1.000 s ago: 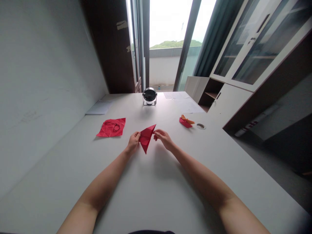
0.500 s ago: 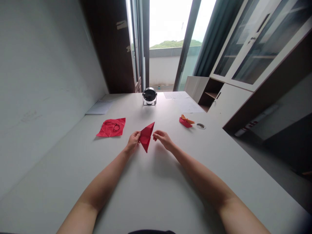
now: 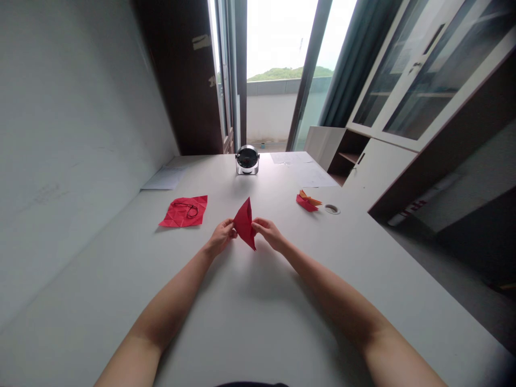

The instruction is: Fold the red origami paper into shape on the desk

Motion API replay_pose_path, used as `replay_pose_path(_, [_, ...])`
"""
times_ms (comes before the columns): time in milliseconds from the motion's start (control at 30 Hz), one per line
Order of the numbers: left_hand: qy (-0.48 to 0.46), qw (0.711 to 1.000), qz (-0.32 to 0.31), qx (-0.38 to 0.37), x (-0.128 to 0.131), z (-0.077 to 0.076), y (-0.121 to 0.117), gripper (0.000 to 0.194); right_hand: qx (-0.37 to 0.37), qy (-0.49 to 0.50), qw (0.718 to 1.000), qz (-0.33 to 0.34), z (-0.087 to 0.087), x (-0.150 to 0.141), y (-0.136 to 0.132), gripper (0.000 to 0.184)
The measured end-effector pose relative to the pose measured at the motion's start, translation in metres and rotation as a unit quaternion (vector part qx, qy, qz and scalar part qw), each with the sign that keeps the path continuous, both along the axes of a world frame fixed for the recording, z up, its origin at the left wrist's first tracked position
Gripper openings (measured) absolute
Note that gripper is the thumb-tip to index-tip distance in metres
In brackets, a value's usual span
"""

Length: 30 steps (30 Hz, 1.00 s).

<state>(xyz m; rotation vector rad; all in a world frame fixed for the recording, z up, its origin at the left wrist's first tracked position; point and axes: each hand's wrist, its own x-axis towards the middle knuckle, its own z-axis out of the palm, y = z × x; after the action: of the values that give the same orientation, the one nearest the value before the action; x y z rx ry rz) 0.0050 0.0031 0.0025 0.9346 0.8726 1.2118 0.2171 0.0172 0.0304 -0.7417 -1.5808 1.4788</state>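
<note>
A folded piece of red paper [image 3: 244, 224] is held up over the white table, its pointed ends facing up and down. My left hand [image 3: 222, 236] pinches its left edge between thumb and fingers. On the other side, my right hand [image 3: 267, 232] grips the right edge with thumb and fingertips. To the left lies a creased sheet of red paper [image 3: 177, 216] with a dark cord [image 3: 192, 212] on top. Off to the right sits a folded red and orange paper piece [image 3: 308, 201].
A round dark device on a silver stand [image 3: 247, 160] stands at the table's [image 3: 258, 317] far side. White sheets [image 3: 310, 173] lie at the back right, and another paper [image 3: 164, 177] at the back left. A round cable hole [image 3: 332, 208] is near the right edge.
My right hand, apart from the folded red paper before, now grips its right edge. The paper has turned, its top point shifting left and its bottom point right.
</note>
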Motion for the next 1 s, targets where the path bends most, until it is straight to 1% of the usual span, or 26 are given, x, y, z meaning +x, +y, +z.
replay_pose_path(133, [0.027,1.0,-0.011,-0.01,0.0014,0.0006,-0.0015,0.032,0.008,0.001,1.0,0.004,-0.0015,-0.0015,-0.0014,0.042])
replay_pose_path(267, [0.045,0.999,-0.008,-0.012,0.0043,0.0025,-0.0034,0.03,0.01,-0.012,1.0,0.004,-0.0001,-0.002,-0.0037,0.041])
replay_pose_path(467, [0.043,0.999,-0.016,-0.001,0.0036,0.0013,-0.003,0.025,0.007,-0.014,1.0,0.018,0.0032,-0.0028,-0.0061,0.042])
replay_pose_path(533, [0.043,0.999,-0.012,0.002,0.0033,0.0,-0.0025,0.025,0.014,-0.011,1.0,0.012,0.0028,-0.003,-0.0053,0.04])
replay_pose_path(700, [0.052,0.999,0.007,0.006,0.004,-0.0032,-0.0009,0.025,0.042,-0.019,0.998,-0.034,-0.002,-0.0022,-0.0012,0.039])
replay_pose_path(833, [0.056,0.998,0.007,0.012,0.0044,-0.0049,-0.0001,0.026,0.048,-0.023,0.998,-0.033,-0.0055,-0.0012,0.0003,0.038])
replay_pose_path(1000, [0.055,0.998,0.006,0.013,0.0047,-0.0033,-0.0006,0.024,0.054,-0.03,0.998,-0.033,-0.0054,-0.0007,0.0003,0.04])
